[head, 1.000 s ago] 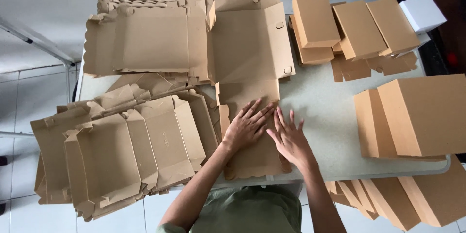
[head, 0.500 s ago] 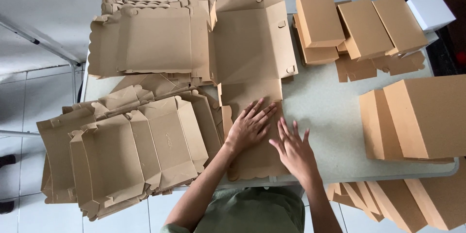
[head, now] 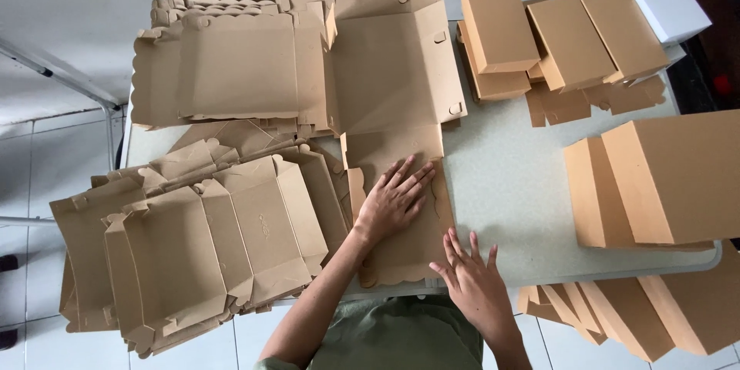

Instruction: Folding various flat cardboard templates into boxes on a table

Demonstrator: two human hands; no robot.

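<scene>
A flat brown cardboard box blank (head: 389, 85) lies unfolded on the pale table (head: 509, 185), running from the far side toward me. My left hand (head: 395, 200) presses flat on its near panel, fingers spread. My right hand (head: 472, 281) hovers open at the blank's near right corner by the table's front edge, touching or just above it; I cannot tell which.
A pile of partly folded blanks (head: 193, 239) overhangs the table at left. More flat blanks (head: 223, 69) are stacked at the back left. Closed brown boxes (head: 555, 38) stand at the back right and right (head: 663, 177). A white box (head: 672, 11) sits far right. More boxes (head: 617, 312) rest below the table.
My right hand has slid off the blank toward me and to the right, to the table's front edge. My left hand stays pressed on the panel.
</scene>
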